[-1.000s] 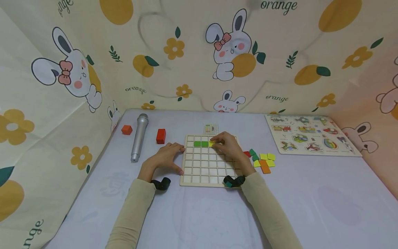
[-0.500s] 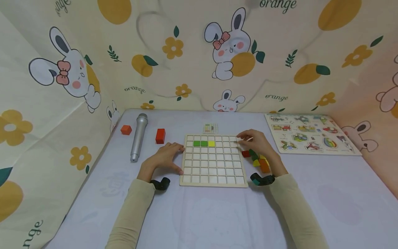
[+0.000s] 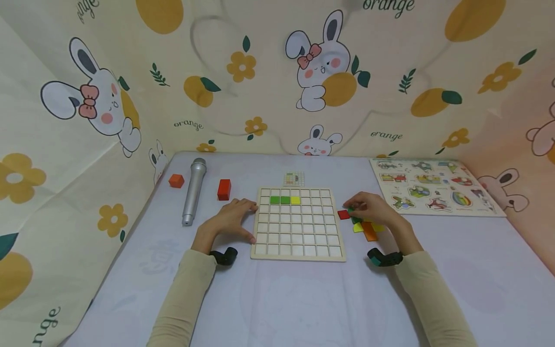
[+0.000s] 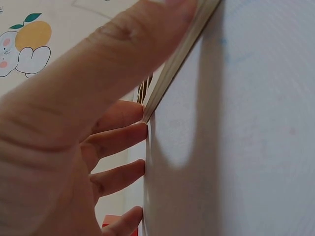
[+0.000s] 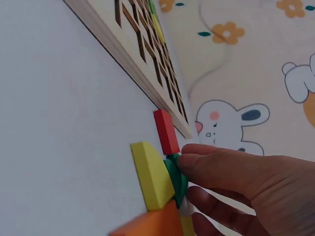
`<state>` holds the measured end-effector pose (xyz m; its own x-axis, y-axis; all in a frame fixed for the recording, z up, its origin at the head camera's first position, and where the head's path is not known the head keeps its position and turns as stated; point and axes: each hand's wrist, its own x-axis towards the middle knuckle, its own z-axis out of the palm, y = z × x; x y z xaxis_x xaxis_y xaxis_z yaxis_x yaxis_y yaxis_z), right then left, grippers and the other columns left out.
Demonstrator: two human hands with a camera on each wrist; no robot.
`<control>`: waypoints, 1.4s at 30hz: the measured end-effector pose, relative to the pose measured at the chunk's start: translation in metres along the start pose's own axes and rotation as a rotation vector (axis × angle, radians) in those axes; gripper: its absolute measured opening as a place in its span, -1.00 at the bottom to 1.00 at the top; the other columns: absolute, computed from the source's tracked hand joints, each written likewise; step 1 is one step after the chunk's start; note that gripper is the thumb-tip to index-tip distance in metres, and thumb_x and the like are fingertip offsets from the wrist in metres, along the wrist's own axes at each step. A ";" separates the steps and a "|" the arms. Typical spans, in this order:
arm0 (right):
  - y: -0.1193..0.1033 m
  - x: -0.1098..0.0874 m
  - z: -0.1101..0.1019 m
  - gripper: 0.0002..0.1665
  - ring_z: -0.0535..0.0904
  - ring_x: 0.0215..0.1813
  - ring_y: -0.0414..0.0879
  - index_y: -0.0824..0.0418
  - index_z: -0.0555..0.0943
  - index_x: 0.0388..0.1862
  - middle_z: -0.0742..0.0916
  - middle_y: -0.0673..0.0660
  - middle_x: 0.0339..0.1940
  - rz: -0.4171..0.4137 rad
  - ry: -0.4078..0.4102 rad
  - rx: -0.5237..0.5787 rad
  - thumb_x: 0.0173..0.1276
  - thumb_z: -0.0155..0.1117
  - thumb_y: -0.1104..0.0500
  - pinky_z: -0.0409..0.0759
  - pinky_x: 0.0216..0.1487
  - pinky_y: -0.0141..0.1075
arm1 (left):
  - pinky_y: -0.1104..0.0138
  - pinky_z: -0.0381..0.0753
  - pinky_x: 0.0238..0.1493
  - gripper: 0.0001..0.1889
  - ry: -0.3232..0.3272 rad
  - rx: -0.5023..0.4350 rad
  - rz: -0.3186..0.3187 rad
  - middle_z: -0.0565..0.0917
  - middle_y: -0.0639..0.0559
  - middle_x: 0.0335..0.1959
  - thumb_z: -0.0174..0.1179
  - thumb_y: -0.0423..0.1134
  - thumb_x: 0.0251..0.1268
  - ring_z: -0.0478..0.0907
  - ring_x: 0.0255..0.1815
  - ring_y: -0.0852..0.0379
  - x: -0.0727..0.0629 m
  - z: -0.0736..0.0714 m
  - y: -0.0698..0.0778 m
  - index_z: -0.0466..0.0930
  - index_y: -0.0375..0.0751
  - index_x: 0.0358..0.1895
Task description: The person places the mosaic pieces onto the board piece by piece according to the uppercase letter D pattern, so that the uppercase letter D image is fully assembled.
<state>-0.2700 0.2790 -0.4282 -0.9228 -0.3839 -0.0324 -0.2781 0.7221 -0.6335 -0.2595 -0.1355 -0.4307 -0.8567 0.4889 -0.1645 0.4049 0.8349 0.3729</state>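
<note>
The wooden grid board [image 3: 277,234] lies flat, with two green square tiles [image 3: 279,200] and a yellow tile [image 3: 295,200] set in its second row. Along its left edge rests my left hand [image 3: 231,219], fingers and thumb spread; in the left wrist view the fingertips [image 4: 140,129] meet the board's side. My right hand [image 3: 375,208] is over the loose pieces to the right of the board. Its thumb and index finger pinch a dark green piece [image 5: 178,181]. Around it lie a red piece [image 3: 343,214], yellow pieces [image 3: 358,227] and an orange one [image 3: 370,232].
A small printed pattern card [image 3: 294,179] lies behind the board. To the left are a silver microphone [image 3: 195,193], a red block [image 3: 224,190] and an orange-red cube [image 3: 176,181]. A picture puzzle board [image 3: 438,190] occupies the back right, before a patterned cloth backdrop [image 3: 260,96].
My right hand has let go of the yellow tile in the second row and moved right to the loose pieces, where it now pinches a green one. The left hand has stayed put.
</note>
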 end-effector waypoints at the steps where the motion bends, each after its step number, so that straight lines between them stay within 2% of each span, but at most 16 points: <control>1: 0.000 0.000 -0.001 -0.72 0.47 -0.06 0.05 0.26 0.63 -0.05 0.62 0.18 -0.08 -0.002 -0.003 -0.002 0.23 0.27 0.30 0.51 0.06 0.00 | 0.00 0.16 0.34 -0.03 0.000 0.000 0.000 0.31 0.03 0.34 0.50 0.16 -0.33 0.19 0.29 -0.02 0.000 0.000 0.000 0.32 -0.04 0.30; 9: 0.005 0.000 -0.002 -0.74 0.50 -0.08 0.05 0.26 0.63 -0.09 0.63 0.17 -0.12 0.024 0.007 -0.015 0.22 0.30 0.27 0.53 0.04 -0.03 | 0.00 0.18 0.33 -0.03 0.004 0.013 0.011 0.32 0.03 0.33 0.50 0.18 -0.34 0.20 0.27 -0.01 0.001 0.001 0.000 0.33 -0.05 0.29; 12: 0.006 0.002 0.001 -0.75 0.47 -0.18 0.02 0.25 0.60 -0.12 0.62 0.14 -0.26 0.075 0.040 -0.068 0.24 0.30 0.17 0.54 -0.11 -0.15 | 0.01 0.18 0.33 -0.02 0.006 0.015 0.014 0.33 0.03 0.33 0.50 0.18 -0.34 0.21 0.27 -0.01 0.001 0.001 -0.001 0.33 -0.06 0.29; 16: 0.007 0.003 0.003 -0.71 0.41 -0.29 -0.01 0.23 0.55 -0.11 0.57 0.12 -0.38 0.140 0.095 -0.167 0.31 0.24 0.07 0.46 -0.28 -0.26 | 0.02 0.18 0.33 -0.03 0.001 0.020 0.012 0.32 0.04 0.34 0.50 0.18 -0.33 0.20 0.28 0.00 0.001 0.001 -0.001 0.32 -0.06 0.30; 18: 0.008 0.002 0.003 -0.72 0.41 -0.26 0.01 0.25 0.54 -0.04 0.57 0.15 -0.32 0.116 0.108 -0.186 0.34 0.19 0.13 0.48 -0.24 -0.23 | 0.02 0.18 0.33 -0.03 0.002 0.018 0.013 0.32 0.03 0.33 0.49 0.18 -0.33 0.20 0.28 -0.01 0.001 0.001 -0.001 0.32 -0.06 0.30; 20: 0.009 0.000 0.001 -0.69 0.42 -0.19 0.04 0.27 0.54 0.05 0.57 0.21 -0.23 0.057 0.099 -0.163 0.34 0.11 0.29 0.49 -0.13 -0.16 | 0.01 0.18 0.33 -0.03 0.000 0.014 0.011 0.32 0.04 0.33 0.49 0.17 -0.32 0.20 0.28 -0.01 0.000 0.001 -0.001 0.32 -0.05 0.30; 24: 0.012 0.000 -0.002 -0.52 0.40 -0.07 0.08 0.30 0.53 0.14 0.54 0.27 -0.08 -0.045 0.033 -0.099 0.22 0.05 0.49 0.48 -0.02 -0.08 | -0.01 0.17 0.33 -0.04 0.006 0.006 0.011 0.32 0.03 0.33 0.50 0.16 -0.33 0.19 0.29 -0.02 0.000 0.001 -0.001 0.33 -0.06 0.29; 26: 0.015 0.001 -0.003 -0.55 0.40 -0.06 0.06 0.28 0.55 0.11 0.54 0.25 -0.09 -0.057 0.015 -0.102 0.22 0.12 0.46 0.49 -0.03 -0.11 | 0.00 0.17 0.33 -0.04 0.007 0.008 0.011 0.32 0.04 0.33 0.50 0.16 -0.33 0.19 0.29 -0.02 0.000 0.001 -0.001 0.33 -0.05 0.29; 29: 0.017 0.003 -0.002 -0.63 0.40 -0.07 0.05 0.24 0.58 0.06 0.54 0.21 -0.11 -0.034 0.020 -0.114 0.25 0.23 0.33 0.50 -0.03 -0.12 | 0.00 0.17 0.34 -0.04 0.007 0.011 0.015 0.33 0.04 0.33 0.50 0.16 -0.33 0.20 0.29 -0.01 0.000 0.001 -0.001 0.33 -0.05 0.29; 34: 0.016 0.004 0.000 -0.68 0.42 -0.07 0.06 0.26 0.57 0.03 0.56 0.21 -0.11 0.024 0.051 -0.117 0.29 0.23 0.26 0.48 0.07 -0.01 | -0.01 0.17 0.33 -0.04 0.008 0.001 0.024 0.33 0.02 0.33 0.50 0.16 -0.33 0.20 0.29 -0.03 -0.001 0.000 0.000 0.33 -0.07 0.29; 37: 0.012 0.005 0.002 -0.68 0.42 -0.12 0.04 0.28 0.56 0.03 0.58 0.19 -0.15 -0.001 0.087 -0.128 0.31 0.22 0.24 0.50 0.01 -0.06 | -0.01 0.18 0.32 -0.03 0.010 -0.001 0.028 0.33 0.01 0.33 0.50 0.17 -0.33 0.20 0.28 -0.03 -0.002 -0.001 0.000 0.34 -0.08 0.29; 42: -0.007 0.013 0.012 -0.68 0.47 -0.24 -0.02 0.33 0.58 0.01 0.60 0.17 -0.27 -0.124 0.168 -0.105 0.28 0.24 0.26 0.51 -0.21 -0.23 | -0.01 0.20 0.30 -0.04 0.020 0.005 0.049 0.34 0.01 0.32 0.51 0.15 -0.33 0.23 0.26 -0.03 -0.001 0.000 -0.002 0.34 -0.11 0.28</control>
<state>-0.2771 0.2615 -0.4335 -0.9089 -0.3782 0.1755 -0.4100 0.7345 -0.5408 -0.2594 -0.1373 -0.4309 -0.8417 0.5244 -0.1282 0.4482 0.8112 0.3757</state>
